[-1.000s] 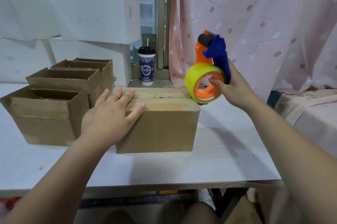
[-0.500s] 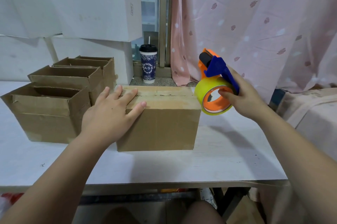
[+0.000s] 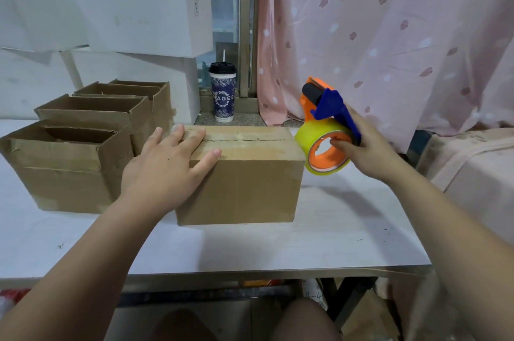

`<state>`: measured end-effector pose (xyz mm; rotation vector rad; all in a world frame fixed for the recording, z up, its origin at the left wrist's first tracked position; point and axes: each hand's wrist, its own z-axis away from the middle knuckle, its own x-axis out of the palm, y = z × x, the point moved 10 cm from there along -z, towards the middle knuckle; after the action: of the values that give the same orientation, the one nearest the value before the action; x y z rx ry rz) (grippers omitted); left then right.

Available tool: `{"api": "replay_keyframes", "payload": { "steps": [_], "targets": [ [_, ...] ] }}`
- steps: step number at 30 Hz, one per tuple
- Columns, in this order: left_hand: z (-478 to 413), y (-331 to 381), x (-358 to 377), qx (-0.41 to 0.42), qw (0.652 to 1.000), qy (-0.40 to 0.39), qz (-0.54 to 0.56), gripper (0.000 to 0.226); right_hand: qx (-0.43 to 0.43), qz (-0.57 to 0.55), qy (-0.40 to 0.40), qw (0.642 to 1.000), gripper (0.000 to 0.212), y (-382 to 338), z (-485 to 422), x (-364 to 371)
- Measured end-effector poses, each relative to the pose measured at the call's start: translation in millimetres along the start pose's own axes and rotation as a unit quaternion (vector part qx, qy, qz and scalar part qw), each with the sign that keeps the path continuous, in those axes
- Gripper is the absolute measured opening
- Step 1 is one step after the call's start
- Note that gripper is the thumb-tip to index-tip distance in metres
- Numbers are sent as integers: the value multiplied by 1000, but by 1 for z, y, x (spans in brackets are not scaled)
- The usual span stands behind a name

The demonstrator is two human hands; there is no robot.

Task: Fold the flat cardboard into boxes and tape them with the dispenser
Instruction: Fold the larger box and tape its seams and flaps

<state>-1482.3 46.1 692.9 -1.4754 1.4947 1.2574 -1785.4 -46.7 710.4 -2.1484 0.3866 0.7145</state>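
At the near edge lies the white table (image 3: 250,246), both forearms reaching over it. The left hand (image 3: 164,171) rests flat on the left end of the closed cardboard box (image 3: 244,185), fingers straight and slightly apart across the top and its taped seam. That box sits at the table's middle, long side toward the viewer. At its 3 o'clock the right hand (image 3: 370,151) grips the tape dispenser (image 3: 319,132), fingers curled round the blue handle and thumb hooked in the orange core of the yellow roll. The roll hangs just beside the box's upper right corner, possibly touching it; the angle hides this. At the box's 9 to 10 o'clock stand three open boxes (image 3: 91,112) in a row. At 12 o'clock a lidded cup (image 3: 222,99) stands on the sill, with white cartons (image 3: 139,1) at 11 and a pink curtain (image 3: 389,35) at 1.
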Motion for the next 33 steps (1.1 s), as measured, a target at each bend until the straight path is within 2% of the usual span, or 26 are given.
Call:
{"api": "replay_keyframes", "payload": {
  "steps": [4,9,13,20,26,28,30,33],
  "targets": [
    [-1,-1,0,-3,1000,2,-9,87,52,-66,54,995,73,21,13,10],
    [0,1,2,10,1000,-6,-5,72,99,-106,69,987,64,42,22,21],
    [-1,-1,3,16,999,-18,-32,85,121,-127,78,981,63,49,25,25],
    [1,2,-5,0,999,10,-35,92,134,-139,110,975,58,47,34,32],
    [-5,18,-11,-7,992,28,-122,101,130,-132,126,975,64,36,37,35],
    [-11,39,-7,13,996,27,-88,86,120,-126,136,975,68,32,37,35],
    [-11,70,0,76,996,28,-34,68,108,-116,146,977,71,28,37,33],
    [-7,97,6,134,988,46,-55,79,108,-115,145,977,69,28,38,32]
  ]
}}
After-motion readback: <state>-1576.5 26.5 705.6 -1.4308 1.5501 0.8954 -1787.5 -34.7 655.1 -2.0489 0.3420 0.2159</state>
